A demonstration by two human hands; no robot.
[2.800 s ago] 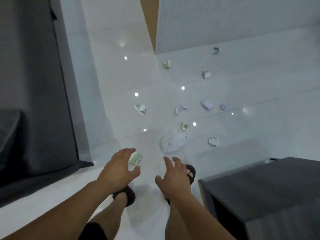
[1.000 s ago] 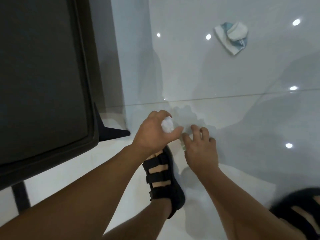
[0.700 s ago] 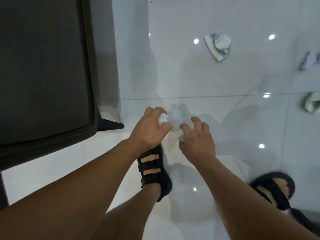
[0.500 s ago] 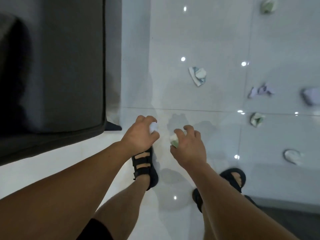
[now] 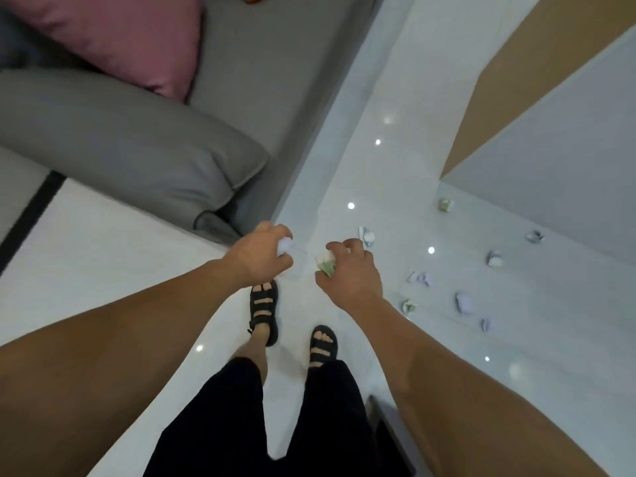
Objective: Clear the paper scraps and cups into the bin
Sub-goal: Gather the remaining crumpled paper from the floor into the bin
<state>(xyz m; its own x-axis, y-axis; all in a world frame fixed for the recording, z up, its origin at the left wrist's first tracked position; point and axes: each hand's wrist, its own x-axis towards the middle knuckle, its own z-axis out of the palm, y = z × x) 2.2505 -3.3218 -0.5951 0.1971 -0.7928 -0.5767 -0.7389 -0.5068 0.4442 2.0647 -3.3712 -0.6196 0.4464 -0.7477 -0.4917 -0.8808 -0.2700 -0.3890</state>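
aloft: left hand (image 5: 258,260), scrap (image 5: 285,247); right hand (image 5: 351,277), cup (image 5: 325,263)

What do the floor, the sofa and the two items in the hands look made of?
Floor: glossy white tile, ceramic or stone; it mirrors light spots. Sofa: smooth matte grey upholstery, maybe faux leather, with seamed edges. White wad in the left hand: crumpled paper, by its creases. Greenish piece in the right hand: likely a crushed paper cup; mostly hidden.
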